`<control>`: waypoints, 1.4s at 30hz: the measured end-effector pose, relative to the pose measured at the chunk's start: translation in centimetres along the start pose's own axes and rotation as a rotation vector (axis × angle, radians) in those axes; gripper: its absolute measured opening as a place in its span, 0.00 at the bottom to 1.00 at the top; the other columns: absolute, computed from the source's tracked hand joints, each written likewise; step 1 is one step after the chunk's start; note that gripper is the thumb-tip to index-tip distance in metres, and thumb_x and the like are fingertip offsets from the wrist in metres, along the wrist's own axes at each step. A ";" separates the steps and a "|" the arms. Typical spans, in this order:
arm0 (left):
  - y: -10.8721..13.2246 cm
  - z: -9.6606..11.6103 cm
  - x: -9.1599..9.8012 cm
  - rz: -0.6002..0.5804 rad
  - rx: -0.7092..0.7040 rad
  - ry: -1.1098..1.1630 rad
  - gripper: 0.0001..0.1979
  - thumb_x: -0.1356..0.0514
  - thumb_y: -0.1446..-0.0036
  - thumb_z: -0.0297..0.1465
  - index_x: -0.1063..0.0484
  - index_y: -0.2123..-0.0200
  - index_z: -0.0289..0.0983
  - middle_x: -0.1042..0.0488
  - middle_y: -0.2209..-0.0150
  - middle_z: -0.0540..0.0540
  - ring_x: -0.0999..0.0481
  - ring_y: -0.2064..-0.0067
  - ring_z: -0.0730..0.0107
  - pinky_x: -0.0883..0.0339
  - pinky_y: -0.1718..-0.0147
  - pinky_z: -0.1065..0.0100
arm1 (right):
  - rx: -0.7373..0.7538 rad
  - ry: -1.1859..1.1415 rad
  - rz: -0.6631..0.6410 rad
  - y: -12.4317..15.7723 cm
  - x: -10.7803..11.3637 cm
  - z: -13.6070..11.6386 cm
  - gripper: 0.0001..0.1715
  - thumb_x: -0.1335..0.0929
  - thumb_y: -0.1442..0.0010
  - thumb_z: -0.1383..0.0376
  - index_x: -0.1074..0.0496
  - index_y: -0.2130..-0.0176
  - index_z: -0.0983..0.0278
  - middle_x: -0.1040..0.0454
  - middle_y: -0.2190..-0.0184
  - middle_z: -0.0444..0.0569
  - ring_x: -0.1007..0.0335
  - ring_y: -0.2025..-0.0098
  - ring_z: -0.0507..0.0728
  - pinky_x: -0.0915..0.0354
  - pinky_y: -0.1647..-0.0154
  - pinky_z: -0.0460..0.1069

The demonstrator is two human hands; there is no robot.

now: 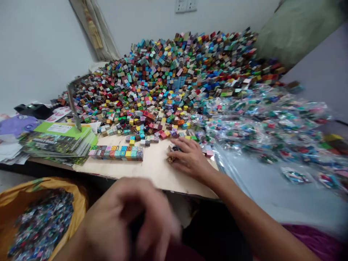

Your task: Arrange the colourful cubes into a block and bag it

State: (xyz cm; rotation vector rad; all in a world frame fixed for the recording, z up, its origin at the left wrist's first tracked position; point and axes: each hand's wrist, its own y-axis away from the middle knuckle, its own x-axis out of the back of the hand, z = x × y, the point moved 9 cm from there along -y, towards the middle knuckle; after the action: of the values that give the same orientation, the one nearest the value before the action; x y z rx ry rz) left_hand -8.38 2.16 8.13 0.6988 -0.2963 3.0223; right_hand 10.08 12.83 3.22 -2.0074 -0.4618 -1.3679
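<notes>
My right hand (191, 156) rests on the pale board, its fingers curved over a few small patterned cubes (171, 158) that they partly hide. Closer to the camera, my left hand (133, 214) hangs in front of the board's edge. It is bent and smeared by motion, so what its fingers do is unclear. To the left of my right hand lies a neat block of colourful printed cubes (116, 153), lined up in rows. Several loose cubes (143, 141) sit just behind that block.
A big heap of mixed cubes (163, 72) rises against the wall. Clear bags of small coloured pieces (244, 127) cover the right side. Green booklets (59, 139) are stacked at left, beside a metal strip (73, 107). Below stands an orange-lined container (78, 195) of packets.
</notes>
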 end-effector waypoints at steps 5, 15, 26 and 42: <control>-7.0 -1.1 -8.3 -0.259 -0.081 -0.163 0.21 0.39 0.47 0.36 0.30 0.49 0.40 0.29 0.53 0.42 0.28 0.52 0.59 0.33 0.52 0.58 | -0.146 -0.212 0.223 5.3 2.5 1.7 0.19 0.37 0.36 0.60 0.32 0.47 0.58 0.37 0.42 0.51 0.46 0.40 0.64 0.46 0.42 0.62; -8.2 -3.7 -12.6 -0.351 -0.144 -0.408 0.22 0.40 0.47 0.28 0.35 0.48 0.40 0.31 0.57 0.46 0.30 0.55 0.63 0.35 0.54 0.62 | -0.221 -0.108 0.322 4.5 2.7 1.8 0.16 0.37 0.36 0.65 0.30 0.49 0.62 0.32 0.52 0.54 0.36 0.51 0.62 0.37 0.51 0.57; -8.2 -3.5 -12.7 -0.220 -0.163 -0.531 0.21 0.38 0.47 0.35 0.34 0.49 0.40 0.31 0.57 0.45 0.30 0.54 0.61 0.34 0.55 0.60 | -0.199 -0.068 0.081 6.5 0.4 0.8 0.19 0.34 0.40 0.63 0.29 0.49 0.62 0.32 0.57 0.54 0.33 0.57 0.61 0.33 0.58 0.54; -5.7 -4.4 -9.7 -0.218 -0.134 -0.530 0.18 0.37 0.49 0.34 0.33 0.54 0.38 0.31 0.59 0.46 0.30 0.57 0.61 0.34 0.58 0.61 | -0.344 0.206 0.064 -1.3 0.5 0.7 0.13 0.30 0.41 0.64 0.26 0.54 0.60 0.26 0.60 0.50 0.39 0.54 0.63 0.48 0.57 0.55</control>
State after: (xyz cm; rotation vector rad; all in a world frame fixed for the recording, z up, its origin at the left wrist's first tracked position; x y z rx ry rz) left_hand -1.22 8.76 1.06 1.4060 -0.3958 2.5382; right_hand 9.91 14.21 3.97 -2.0939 -0.0711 -1.6829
